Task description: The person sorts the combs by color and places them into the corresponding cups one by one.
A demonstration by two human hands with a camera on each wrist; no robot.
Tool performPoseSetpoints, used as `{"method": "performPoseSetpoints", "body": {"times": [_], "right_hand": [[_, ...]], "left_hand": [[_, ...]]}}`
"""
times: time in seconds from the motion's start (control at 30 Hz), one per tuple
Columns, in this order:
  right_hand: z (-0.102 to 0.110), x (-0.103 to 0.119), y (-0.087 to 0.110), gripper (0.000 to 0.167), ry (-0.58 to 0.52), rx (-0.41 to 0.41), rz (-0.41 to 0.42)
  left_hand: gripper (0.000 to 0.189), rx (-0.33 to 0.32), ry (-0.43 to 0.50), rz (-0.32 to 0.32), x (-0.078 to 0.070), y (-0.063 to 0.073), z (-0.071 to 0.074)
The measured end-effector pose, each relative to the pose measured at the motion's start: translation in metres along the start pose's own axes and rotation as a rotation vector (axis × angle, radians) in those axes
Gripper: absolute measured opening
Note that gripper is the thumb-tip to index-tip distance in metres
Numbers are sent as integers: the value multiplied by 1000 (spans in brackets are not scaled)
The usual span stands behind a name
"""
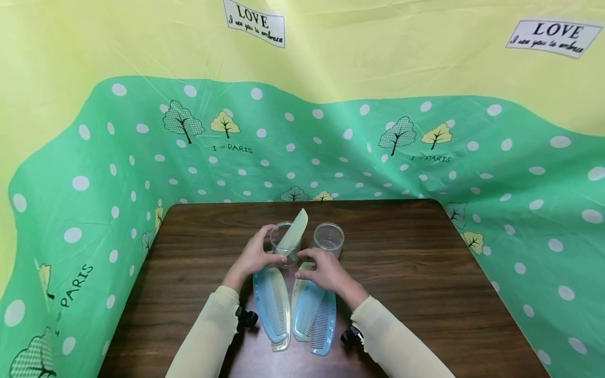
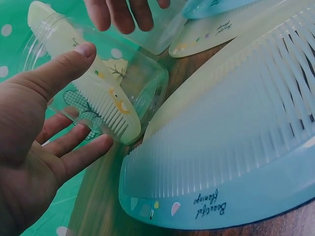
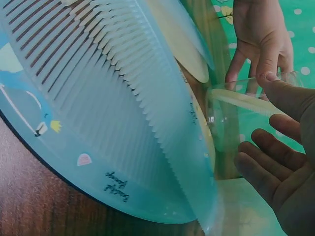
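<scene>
Left cup (image 1: 292, 251): one comb (image 1: 296, 226) in, looks early
Bench (image 1: 402, 278): other combs (image 1: 269, 304) still waiting
Left hand (image 1: 250, 259): wraps cup
Right hand (image 1: 327, 270): loose, holds nothing

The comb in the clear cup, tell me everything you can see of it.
The comb is pale yellow-green and looks like plastic, with a curved back, a row of teeth and small prints, one orange. It stands tilted inside the clear cup, one end rising past the rim and leaning right in the head view; its teeth show through the wall. The left hand is around the cup.
</scene>
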State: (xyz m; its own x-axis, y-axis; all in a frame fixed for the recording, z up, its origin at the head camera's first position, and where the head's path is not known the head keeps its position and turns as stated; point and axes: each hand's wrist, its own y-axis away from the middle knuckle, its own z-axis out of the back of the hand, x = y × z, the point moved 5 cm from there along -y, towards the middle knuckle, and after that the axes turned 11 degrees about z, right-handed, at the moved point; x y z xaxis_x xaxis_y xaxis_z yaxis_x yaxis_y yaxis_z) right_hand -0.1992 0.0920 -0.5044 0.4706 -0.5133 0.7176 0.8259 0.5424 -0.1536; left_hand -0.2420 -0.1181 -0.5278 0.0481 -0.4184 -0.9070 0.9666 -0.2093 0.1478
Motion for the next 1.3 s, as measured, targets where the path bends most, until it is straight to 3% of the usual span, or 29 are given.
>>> {"method": "performPoseSetpoints", "body": {"times": [0.43, 1.07, 1.3], "right_hand": [[-12, -11, 1, 53, 28, 47, -21], [-17, -16, -4, 47, 64, 40, -16], [-23, -13, -5, 43, 146, 108, 14]], "left_hand": [[90, -15, -4, 17, 1, -2, 0], [93, 3, 9, 26, 4, -6, 1], [91, -5, 2, 21, 4, -6, 1]]}}
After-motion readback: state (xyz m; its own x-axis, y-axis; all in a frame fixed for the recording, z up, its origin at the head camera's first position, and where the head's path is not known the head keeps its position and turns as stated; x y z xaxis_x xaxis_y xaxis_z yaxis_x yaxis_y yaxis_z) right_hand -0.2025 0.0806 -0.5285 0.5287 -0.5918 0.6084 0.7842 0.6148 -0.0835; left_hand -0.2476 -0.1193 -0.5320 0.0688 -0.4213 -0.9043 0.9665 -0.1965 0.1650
